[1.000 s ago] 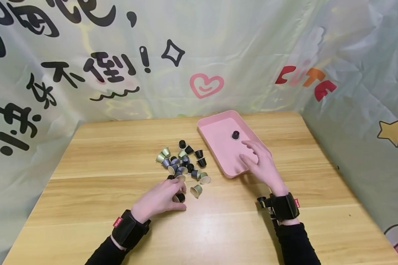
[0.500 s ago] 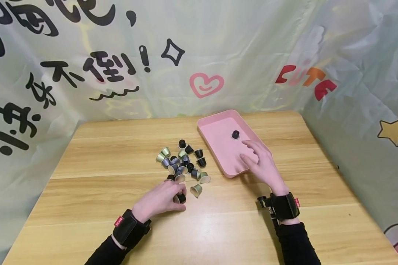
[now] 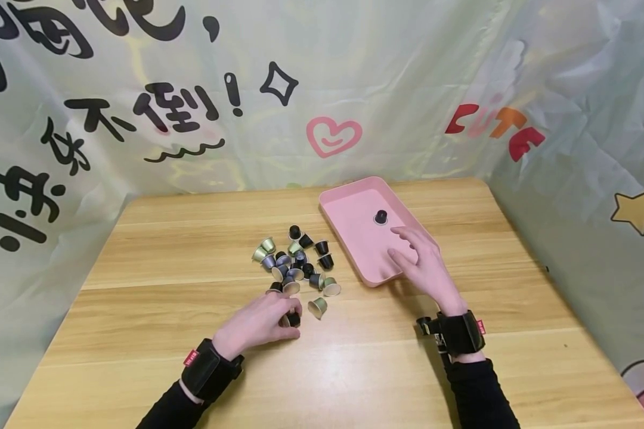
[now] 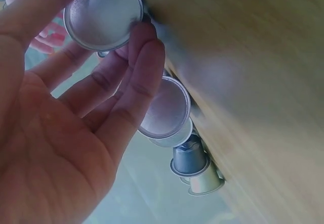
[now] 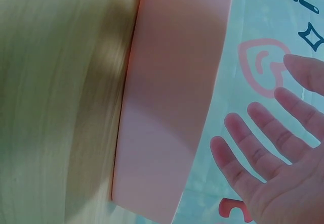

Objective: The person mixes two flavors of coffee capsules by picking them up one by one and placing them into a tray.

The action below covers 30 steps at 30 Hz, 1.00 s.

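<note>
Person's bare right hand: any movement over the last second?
No visible shift: in the head view, the bare right hand keeps its place against the pink rounded-rectangular tray.

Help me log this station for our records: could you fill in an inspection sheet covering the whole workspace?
Surface: table, wood-grained, with a tiny dark speck toward the right side.
Job's things: loose group of capsules, black, green and blue-grey; to their right, pink tray with one tray capsule, black, standing wide rim down.
Clutter: nothing seen.
Hands: left hand curled round a black capsule at the group's near edge, firmness of grip unclear; right hand over the tray's near right side, fingers apart, holding nothing.
Cables: nothing seen.
Surroundings: printed fabric behind and at both sides.
</note>
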Each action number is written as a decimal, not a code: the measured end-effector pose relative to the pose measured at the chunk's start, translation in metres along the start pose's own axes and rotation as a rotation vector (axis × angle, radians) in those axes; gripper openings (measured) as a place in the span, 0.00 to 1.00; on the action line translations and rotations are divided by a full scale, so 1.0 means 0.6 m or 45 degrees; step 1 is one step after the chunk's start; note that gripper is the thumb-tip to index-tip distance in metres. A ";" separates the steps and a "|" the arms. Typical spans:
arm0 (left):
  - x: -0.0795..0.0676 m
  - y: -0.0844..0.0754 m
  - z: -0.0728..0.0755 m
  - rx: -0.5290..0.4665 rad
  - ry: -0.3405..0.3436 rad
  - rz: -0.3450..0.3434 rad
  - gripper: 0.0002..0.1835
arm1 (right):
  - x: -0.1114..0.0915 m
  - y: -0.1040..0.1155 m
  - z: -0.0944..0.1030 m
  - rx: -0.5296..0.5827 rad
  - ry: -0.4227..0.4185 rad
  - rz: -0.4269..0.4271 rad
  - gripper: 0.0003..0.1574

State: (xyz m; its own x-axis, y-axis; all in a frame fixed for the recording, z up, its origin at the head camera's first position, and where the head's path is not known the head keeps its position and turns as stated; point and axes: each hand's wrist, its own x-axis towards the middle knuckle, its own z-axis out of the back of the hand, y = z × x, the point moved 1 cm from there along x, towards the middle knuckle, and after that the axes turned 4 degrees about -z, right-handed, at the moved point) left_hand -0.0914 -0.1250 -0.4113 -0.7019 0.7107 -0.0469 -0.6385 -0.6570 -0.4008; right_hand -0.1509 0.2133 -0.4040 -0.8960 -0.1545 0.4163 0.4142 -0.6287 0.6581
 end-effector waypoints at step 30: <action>0.062 -0.007 0.086 -0.076 -0.302 -0.004 0.19 | 0.001 0.006 0.005 0.021 0.000 0.017 0.28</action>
State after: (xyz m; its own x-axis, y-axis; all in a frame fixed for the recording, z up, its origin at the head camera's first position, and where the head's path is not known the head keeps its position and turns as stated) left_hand -0.1310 -0.1091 -0.3640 -0.7588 0.6294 0.1675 -0.6260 -0.6338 -0.4544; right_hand -0.1495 0.2136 -0.3995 -0.8903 -0.1629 0.4251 0.4287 -0.6142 0.6625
